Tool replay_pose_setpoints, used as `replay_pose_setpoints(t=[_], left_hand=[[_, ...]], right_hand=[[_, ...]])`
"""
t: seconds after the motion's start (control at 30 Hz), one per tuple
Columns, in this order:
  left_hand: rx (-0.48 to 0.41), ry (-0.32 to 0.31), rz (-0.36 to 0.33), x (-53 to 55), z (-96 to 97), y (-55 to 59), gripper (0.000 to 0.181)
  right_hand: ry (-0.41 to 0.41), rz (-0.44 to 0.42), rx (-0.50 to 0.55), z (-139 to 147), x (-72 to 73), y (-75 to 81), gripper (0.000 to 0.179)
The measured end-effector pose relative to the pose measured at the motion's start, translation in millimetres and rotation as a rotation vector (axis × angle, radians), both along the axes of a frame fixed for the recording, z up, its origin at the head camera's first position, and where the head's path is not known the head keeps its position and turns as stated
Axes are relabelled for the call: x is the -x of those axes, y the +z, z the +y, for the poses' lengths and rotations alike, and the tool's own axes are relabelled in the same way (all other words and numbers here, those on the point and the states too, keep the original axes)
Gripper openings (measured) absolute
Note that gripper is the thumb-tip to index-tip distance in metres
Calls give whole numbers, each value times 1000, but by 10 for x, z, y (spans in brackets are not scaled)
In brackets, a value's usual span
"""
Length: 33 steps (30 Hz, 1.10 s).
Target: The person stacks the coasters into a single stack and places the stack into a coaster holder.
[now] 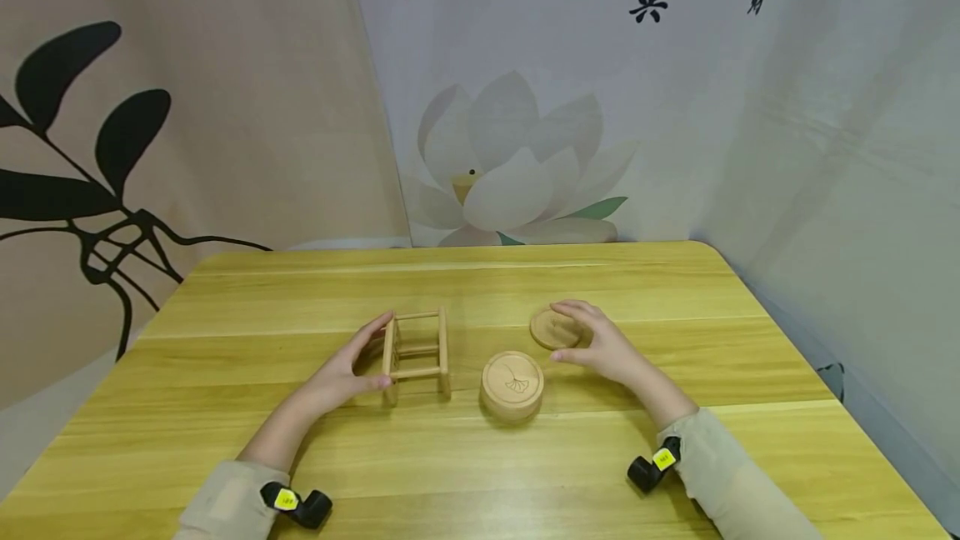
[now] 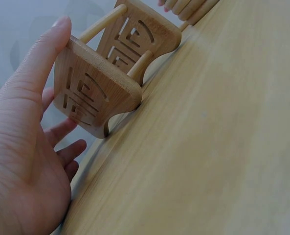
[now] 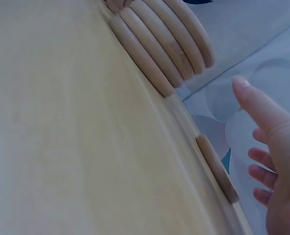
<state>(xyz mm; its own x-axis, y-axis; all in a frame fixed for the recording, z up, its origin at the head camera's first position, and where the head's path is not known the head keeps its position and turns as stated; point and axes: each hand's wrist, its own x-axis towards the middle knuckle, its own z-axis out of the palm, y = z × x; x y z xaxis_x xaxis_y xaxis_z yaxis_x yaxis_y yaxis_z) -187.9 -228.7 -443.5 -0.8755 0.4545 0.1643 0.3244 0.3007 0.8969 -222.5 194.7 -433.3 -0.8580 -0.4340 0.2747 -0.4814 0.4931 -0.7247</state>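
Observation:
A small wooden coaster rack (image 1: 417,373), two carved end panels joined by round bars, stands on the table. My left hand (image 1: 337,377) holds its left panel, thumb at the near end and fingers at the far end; in the left wrist view the thumb tip meets the edge of the cut-out panel (image 2: 93,88). Right of the rack is a stack of several round wooden coasters (image 1: 512,386), the top one engraved with a leaf. One single coaster (image 1: 551,329) lies flat behind the stack. Over its right side hovers my right hand (image 1: 603,348), thumb and fingers spread, holding nothing.
The wooden table (image 1: 480,490) has rounded far corners. Behind it hangs a printed cloth (image 1: 517,165) with a pale lotus and dark characters. Dark leaves are printed on the cloth at the left. A small black camera is strapped to each wrist.

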Motion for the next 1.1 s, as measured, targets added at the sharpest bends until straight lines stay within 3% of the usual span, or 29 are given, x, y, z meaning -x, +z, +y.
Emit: replay_pose_setpoints(t=[0.33, 1.1], left_hand=[[-4, -4, -3, -3, 5, 2, 90], [11, 14, -16, -5, 10, 25, 90]], right_hand=[[-24, -66, -20, 79, 123, -83, 77], [-59, -91, -102, 97, 278, -164, 80]])
